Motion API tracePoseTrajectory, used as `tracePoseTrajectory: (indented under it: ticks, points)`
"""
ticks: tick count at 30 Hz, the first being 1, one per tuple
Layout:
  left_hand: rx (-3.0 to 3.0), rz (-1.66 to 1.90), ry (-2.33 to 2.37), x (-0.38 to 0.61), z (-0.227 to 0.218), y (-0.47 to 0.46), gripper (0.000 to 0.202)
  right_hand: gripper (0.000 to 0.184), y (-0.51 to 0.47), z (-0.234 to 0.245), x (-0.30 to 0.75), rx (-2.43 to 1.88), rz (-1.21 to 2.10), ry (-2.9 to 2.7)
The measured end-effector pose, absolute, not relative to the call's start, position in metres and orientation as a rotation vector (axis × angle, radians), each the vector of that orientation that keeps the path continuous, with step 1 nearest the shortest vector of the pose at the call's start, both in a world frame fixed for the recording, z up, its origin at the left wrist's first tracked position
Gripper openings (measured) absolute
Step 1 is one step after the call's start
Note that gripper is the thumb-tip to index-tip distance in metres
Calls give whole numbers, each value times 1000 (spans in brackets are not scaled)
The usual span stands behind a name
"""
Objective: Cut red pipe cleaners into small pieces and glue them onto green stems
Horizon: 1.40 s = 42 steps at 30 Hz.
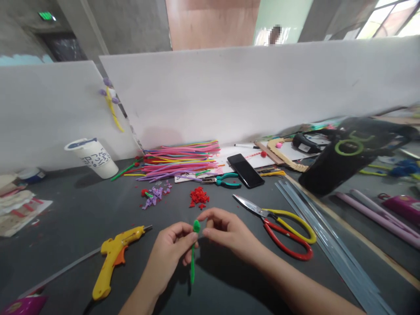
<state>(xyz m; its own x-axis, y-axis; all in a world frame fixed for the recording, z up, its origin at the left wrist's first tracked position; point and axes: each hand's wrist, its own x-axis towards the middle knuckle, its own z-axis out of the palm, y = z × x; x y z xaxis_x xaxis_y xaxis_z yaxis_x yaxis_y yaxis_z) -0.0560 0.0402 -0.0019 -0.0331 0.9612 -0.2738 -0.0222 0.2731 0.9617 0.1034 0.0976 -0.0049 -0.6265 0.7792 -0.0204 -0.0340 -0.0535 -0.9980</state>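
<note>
My left hand [172,245] pinches a green pipe cleaner [192,267] between thumb and fingers. Its top is wound into a small green knob [196,225], while the stem hangs down below my fingers. Just right of the knob is my right hand [226,229], with thumb and index fingertip apart and nothing visible between them. The index tip is close beside the knob; whether it touches I cannot tell. Beyond my hands lie a pile of red snippets [198,197] and a pile of purple snippets [155,197], with a small red-topped green piece [145,193] by the purple ones.
A yellow glue gun [114,256] lies at left, scissors [278,223] and clear glue sticks [328,236] at right. Behind are bundled pipe cleaners [180,162], pliers [226,180], a phone [245,169], a white cup [93,159] and a black bottle [331,164]. A white partition [246,96] stands behind.
</note>
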Motion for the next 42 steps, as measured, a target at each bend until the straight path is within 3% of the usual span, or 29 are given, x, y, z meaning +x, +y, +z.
tracePoseTrajectory:
  ticks: [6, 30, 34, 39, 42]
  points:
    - [942, 944, 1229, -52, -1, 37, 20, 21, 100, -7, 107, -654, 2011, -1505]
    - [752, 982, 1142, -45, -3, 37, 20, 25, 92, -18, 98, -732, 1970, -1288]
    - [838, 1035, 1264, -47, -6, 39, 23, 25, 93, -14, 95, -829, 1834, -1429]
    - [955, 1045, 1468, -45, -5, 39, 24, 16, 93, -11, 96, -960, 1244, -1835]
    - [985, 1027, 1481, -42, -3, 38, 24, 18, 90, -11, 97, -966, 1092, -1925]
